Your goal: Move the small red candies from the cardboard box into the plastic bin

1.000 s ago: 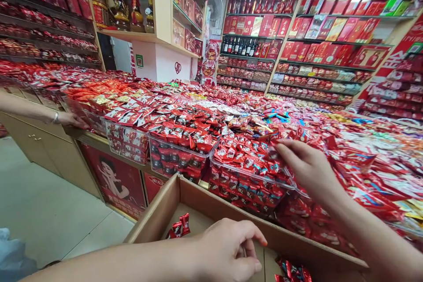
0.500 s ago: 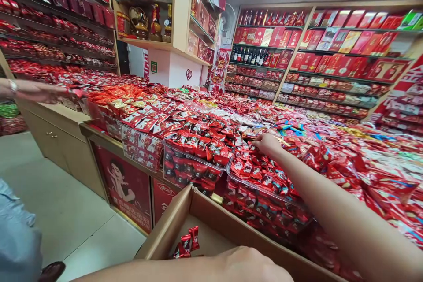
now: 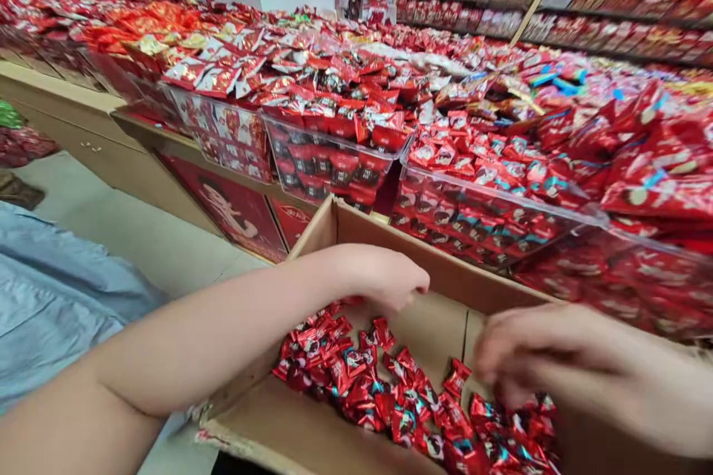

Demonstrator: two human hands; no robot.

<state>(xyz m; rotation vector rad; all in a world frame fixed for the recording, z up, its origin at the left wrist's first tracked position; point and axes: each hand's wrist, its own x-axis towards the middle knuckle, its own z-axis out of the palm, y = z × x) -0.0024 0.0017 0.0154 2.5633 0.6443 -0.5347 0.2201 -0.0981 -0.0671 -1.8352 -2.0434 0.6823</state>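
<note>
Box (image 3: 462, 274) holds candies (image 3: 409, 397); cannot tell if left hand (image 3: 390, 278) or right hand (image 3: 549, 352) grips any.

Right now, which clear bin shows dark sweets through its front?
The bin just beyond the far-left corner of the cardboard box. Its sweets look dark; the left neighbour shows white and red, the right neighbour red with turquoise.

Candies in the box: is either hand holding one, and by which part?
That cannot be told: the left hand hides its fingertips, and the right hand is blurred, by the candies.
</note>
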